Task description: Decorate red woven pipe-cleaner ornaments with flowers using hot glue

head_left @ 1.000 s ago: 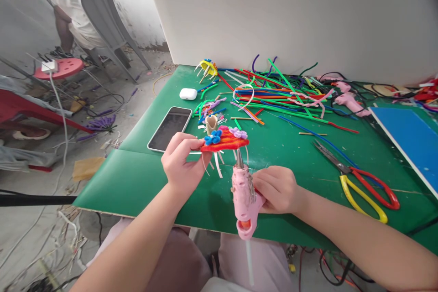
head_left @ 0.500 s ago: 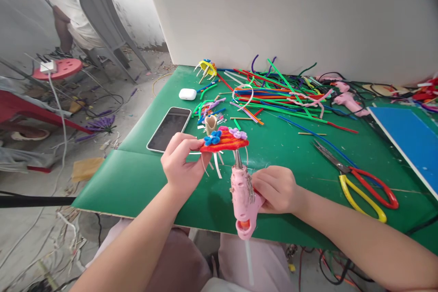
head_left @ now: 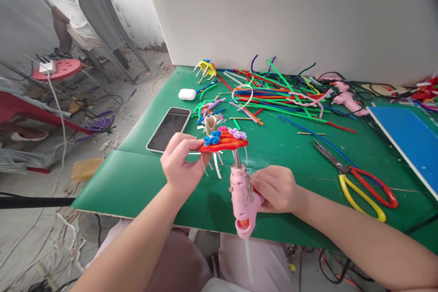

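Between the thumb and fingers of my left hand (head_left: 183, 162) is a red-orange pipe-cleaner piece (head_left: 224, 142), pinched at its left end. Blue, pink and lilac flowers sit on top of it, and white strips hang below. My right hand (head_left: 275, 187) is closed round the handle of a pink hot glue gun (head_left: 242, 189). The gun's metal nozzle points up and reaches the underside of the red-orange piece; whether it touches, I cannot tell. A clear glue stick (head_left: 249, 260) protrudes from the gun's back end. Part of the gun's grip is hidden by my fingers.
On the green table (head_left: 137, 182) lie a phone (head_left: 169, 130), a white earbud case (head_left: 187, 94) and red-and-yellow-handled scissors (head_left: 356, 180). Pipe cleaners (head_left: 284, 96) are heaped at the back beside a yellow piece (head_left: 207, 67). A blue board (head_left: 407, 141) lies right. Someone sits near a grey chair (head_left: 99, 13).
Almost nothing differs. The view has shifted very slightly; both hands keep their hold on the red-orange piece and the glue gun.
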`<state>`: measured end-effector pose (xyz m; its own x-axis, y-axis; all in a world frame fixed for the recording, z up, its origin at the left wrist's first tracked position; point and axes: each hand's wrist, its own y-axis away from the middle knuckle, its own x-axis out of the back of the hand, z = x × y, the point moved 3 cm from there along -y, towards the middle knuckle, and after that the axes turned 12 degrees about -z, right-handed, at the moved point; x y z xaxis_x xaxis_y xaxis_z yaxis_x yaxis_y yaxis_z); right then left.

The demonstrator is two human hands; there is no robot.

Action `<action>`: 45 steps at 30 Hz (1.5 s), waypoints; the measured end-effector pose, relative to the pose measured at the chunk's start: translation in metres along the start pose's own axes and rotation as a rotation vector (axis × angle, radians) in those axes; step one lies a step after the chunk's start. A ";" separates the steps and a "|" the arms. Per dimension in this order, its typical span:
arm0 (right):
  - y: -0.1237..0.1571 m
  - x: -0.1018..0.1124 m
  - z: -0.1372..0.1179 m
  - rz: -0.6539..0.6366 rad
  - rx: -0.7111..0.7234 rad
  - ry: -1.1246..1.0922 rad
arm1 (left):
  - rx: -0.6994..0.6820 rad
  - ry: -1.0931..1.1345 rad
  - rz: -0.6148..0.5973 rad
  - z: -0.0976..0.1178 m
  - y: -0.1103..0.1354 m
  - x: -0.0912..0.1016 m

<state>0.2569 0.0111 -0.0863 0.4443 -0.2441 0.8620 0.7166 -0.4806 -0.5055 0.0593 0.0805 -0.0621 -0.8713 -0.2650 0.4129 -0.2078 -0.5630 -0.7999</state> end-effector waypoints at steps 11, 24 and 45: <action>0.000 -0.001 0.000 0.003 0.004 0.012 | 0.007 0.023 0.003 -0.001 0.000 0.000; 0.001 -0.001 0.001 0.011 0.005 0.014 | 0.020 0.021 -0.009 -0.002 0.001 0.000; 0.000 0.000 0.000 0.007 0.006 0.009 | 0.019 0.037 -0.014 -0.002 0.001 -0.001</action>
<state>0.2573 0.0112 -0.0863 0.4441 -0.2550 0.8589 0.7168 -0.4740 -0.5113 0.0588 0.0814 -0.0639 -0.8845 -0.2281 0.4070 -0.2117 -0.5812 -0.7858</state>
